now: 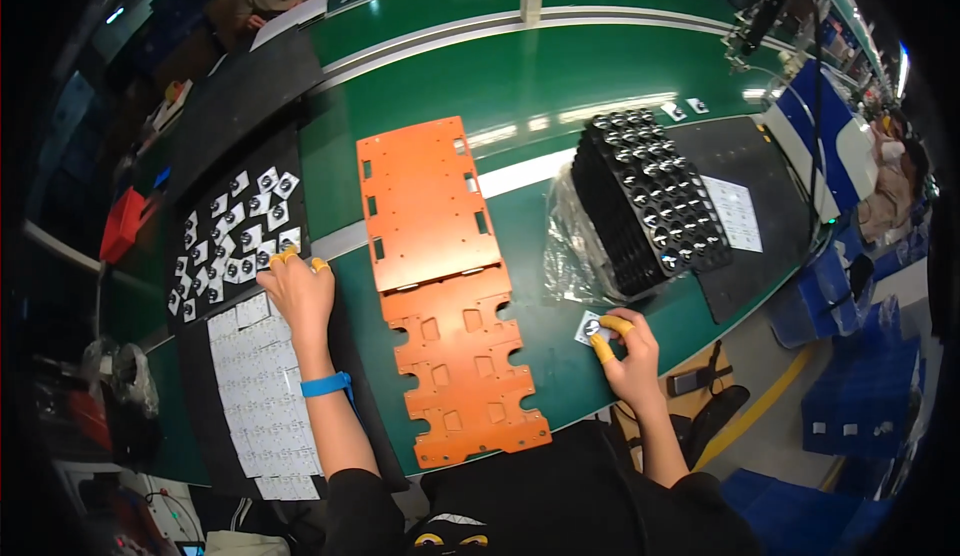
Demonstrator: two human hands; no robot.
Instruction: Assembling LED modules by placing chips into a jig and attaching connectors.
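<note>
My right hand (pixel 632 358), with yellow finger covers, pinches a small white square board with a round dark lens-like part (pixel 590 327) above the green table's near edge. My left hand (pixel 300 296) reaches over the black mat at the left, its covered fingertips apart at the edge of a group of similar square boards (pixel 250 236). Whether a fingertip touches one of them is hard to see. A blue strap (pixel 325 385) circles my left wrist. Below that group lie white panels of boards in rows (pixel 262 396).
An orange fixture plate (pixel 430 206) with notched edges lies between my arms. Right of it stands a stack of black trays (pixel 650 196) filled with round shiny parts, beside clear plastic wrap (pixel 575 246). A printed sheet (pixel 733 213) rests on a dark mat. People sit farther off.
</note>
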